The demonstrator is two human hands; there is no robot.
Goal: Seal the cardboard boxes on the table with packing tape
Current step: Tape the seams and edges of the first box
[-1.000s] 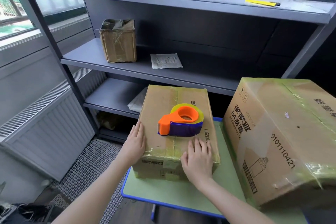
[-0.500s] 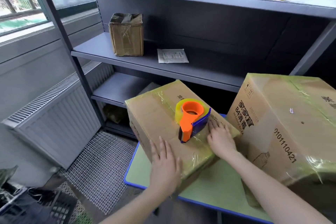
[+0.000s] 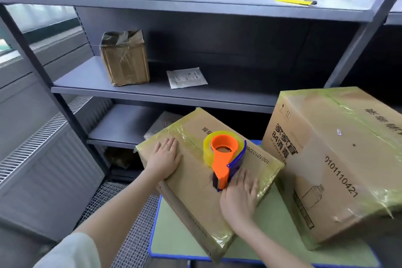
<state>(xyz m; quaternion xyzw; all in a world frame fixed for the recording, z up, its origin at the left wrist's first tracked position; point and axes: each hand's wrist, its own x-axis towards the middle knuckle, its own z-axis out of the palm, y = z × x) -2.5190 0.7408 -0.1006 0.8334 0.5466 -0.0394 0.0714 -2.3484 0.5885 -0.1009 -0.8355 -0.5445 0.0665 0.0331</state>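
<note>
On top of the smaller cardboard box (image 3: 195, 191), the left hand (image 3: 164, 159) lies flat near the box's far-left corner, fingers straight and together, palm pressing the lid and grasping nothing. The right hand (image 3: 239, 198) is likewise released, spread flat on the lid by the box's near-right edge, fingers straight and splayed. Its fingertips (image 3: 241, 175) are just beside the base of the tape dispenser (image 3: 223, 160), though contact cannot be told.

That dispenser, orange with a blue guard, carries a roll of yellowish clear tape (image 3: 207, 148) and rests on the lid between the two hands, closer to the right one. The smaller box shows glossy tape along its edges and sits askew on the green, blue-rimmed counter (image 3: 171, 237), its left part jutting past the counter's left edge. A large cardboard box (image 3: 337, 169), taped over and printed with black characters and digits, stands on the counter's right side, just beside the smaller one.

Behind the counter's far edge is grey metal shelving (image 3: 152, 91). Its middle shelf holds a small taped box (image 3: 125, 59) and a white paper sheet (image 3: 187, 77), well apart. A yellow utility knife (image 3: 293, 1) lies on the upper shelf. A radiator (image 3: 43, 159) runs along the wall beyond the counter's left edge.
</note>
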